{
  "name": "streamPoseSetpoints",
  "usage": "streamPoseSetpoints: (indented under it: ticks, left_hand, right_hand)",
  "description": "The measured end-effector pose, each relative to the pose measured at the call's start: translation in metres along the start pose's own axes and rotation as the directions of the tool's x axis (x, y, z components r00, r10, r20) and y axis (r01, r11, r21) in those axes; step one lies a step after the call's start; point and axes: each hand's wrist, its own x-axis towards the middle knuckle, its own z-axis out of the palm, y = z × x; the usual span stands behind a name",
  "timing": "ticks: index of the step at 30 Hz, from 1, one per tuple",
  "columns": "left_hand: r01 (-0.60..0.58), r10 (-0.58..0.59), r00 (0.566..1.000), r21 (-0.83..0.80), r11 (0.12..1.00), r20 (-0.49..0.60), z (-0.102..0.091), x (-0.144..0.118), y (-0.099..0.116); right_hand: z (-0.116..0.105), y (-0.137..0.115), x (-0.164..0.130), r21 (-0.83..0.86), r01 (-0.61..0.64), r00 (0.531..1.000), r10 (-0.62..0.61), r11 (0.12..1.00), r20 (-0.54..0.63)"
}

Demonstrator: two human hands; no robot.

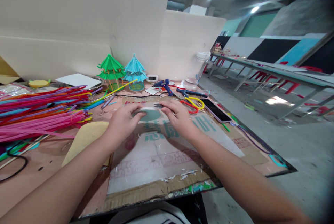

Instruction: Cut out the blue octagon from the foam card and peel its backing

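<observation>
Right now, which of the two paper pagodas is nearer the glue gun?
The blue pagoda; it stands right of the green pagoda, on the side toward the glue gun.

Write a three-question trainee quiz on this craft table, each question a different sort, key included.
1. True or false: the left hand rests on a small flat grey-green piece lying on the cardboard sheet.
2. Which model stands nearer the glue gun? A) the green pagoda B) the blue pagoda
3. Fill in: the bundle of pink straws lies on the person's ____ side.

Key:
1. True; the right hand touches the piece too.
2. B
3. Left
</observation>
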Motion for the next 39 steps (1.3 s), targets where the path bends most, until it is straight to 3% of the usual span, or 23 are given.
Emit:
streamPoseSetpoints:
  ticks: [5, 13, 23, 31, 39]
  left_hand:
    - [0.018, -0.018, 1.000, -0.015, 1.000, -0.024, -0.0020, 0.0010, -0.0025]
    - [-0.031, 0.036, 0.998, 0.096, 0.995, -0.045, -0.0012, -0.0005, -0.0021]
    - [-0.052, 0.058, 0.996, 0.090, 0.995, -0.063, 0.0002, -0.0006, -0.0027]
    - [-0.017, 0.019, 0.998, 0.037, 0.999, -0.053, -0.0009, 0.0013, -0.0036]
    - [-0.044, 0.050, 0.997, 0.086, 0.995, -0.065, -0.0004, 0.0001, -0.0033]
  right_hand:
    - [-0.0036, 0.0018, 0.0003, -0.004, 0.015, 1.000, -0.015, 1.000, -0.004]
    - [-0.0039, -0.0034, 0.0008, -0.041, 0.065, 0.997, -0.064, 0.997, 0.041]
    - [-0.0006, -0.0002, 0.0005, 0.022, 0.019, 0.999, -0.020, 1.000, 0.047]
    - [-0.0017, 0.0027, 0.0006, 0.060, -0.053, 0.998, 0.054, 0.997, -0.020]
    - [-0.0046, -0.0026, 0.0010, -0.002, 0.026, 0.999, -0.026, 1.000, 0.034]
